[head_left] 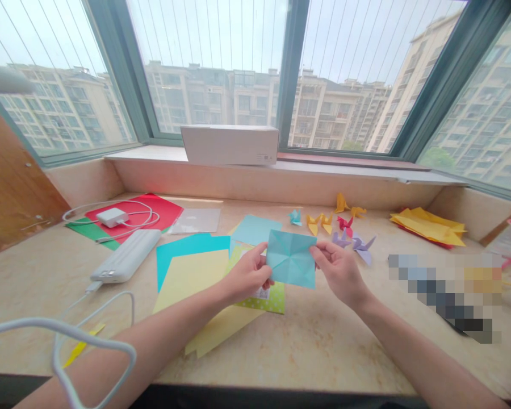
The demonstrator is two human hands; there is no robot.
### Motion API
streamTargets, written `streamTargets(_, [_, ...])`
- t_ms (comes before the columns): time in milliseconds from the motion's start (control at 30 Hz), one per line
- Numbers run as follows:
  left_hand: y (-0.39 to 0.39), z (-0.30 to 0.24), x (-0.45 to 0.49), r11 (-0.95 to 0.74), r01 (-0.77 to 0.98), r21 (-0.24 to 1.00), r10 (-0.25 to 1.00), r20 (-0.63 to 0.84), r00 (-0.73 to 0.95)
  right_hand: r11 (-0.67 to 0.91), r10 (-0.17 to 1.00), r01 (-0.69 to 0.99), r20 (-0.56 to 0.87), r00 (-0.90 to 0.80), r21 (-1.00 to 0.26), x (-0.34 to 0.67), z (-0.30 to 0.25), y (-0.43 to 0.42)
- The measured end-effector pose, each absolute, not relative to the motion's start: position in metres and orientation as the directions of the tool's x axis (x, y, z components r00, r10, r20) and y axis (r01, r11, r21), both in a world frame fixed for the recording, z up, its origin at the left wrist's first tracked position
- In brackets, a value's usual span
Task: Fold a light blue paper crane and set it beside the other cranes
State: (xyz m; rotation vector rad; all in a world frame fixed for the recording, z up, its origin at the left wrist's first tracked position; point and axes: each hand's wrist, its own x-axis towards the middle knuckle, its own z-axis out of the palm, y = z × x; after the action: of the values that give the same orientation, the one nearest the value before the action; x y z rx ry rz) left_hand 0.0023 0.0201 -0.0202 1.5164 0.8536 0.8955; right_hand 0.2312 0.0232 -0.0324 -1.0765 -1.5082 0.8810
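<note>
I hold a creased light-blue paper square [291, 259] up above the counter with both hands. My left hand [247, 274] pinches its left edge, thumb in front. On the right edge, my right hand [339, 271] pinches it near the upper corner. Fold lines cross the sheet through its centre. Beneath it lie a yellow sheet [191, 278], a teal sheet [183, 250] and a green dotted sheet [266, 299].
Several small folded paper cranes [343, 227] sit behind my right hand. A yellow paper stack [428, 224] lies far right. A white power bank [125, 255], charger [112, 217] and cables [68, 335] lie left, on red and green sheets. A white box [230, 145] rests on the windowsill.
</note>
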Motion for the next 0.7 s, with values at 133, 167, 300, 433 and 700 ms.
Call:
streamTargets(133, [0.019,-0.022,0.003,-0.119,0.028,0.992,0.896,0.095,0.434,0.347,0.938,0.209,0.339,-0.078,-0.914,0.231,-0.030,0.023])
streamTargets(167, [0.019,-0.022,0.004,-0.119,0.032,0.992,0.900,0.095,0.426,0.351,0.936,0.213,0.342,-0.080,-0.912,0.231,-0.029,0.022])
streamTargets(300, [0.021,-0.026,0.004,-0.132,0.053,0.990,0.901,0.097,0.423,0.349,0.937,0.208,0.339,-0.085,-0.914,0.229,-0.029,0.021])
streamTargets(433, [0.023,-0.027,0.003,-0.134,0.016,0.991,0.881,0.112,0.461,0.340,0.939,0.167,0.324,-0.116,-0.926,0.228,-0.032,0.022])
streamTargets(700, [0.002,-0.026,0.009,0.022,-0.041,0.999,0.739,0.011,0.674,0.382,0.836,0.397,0.129,-0.533,-0.835,0.249,-0.014,0.012])
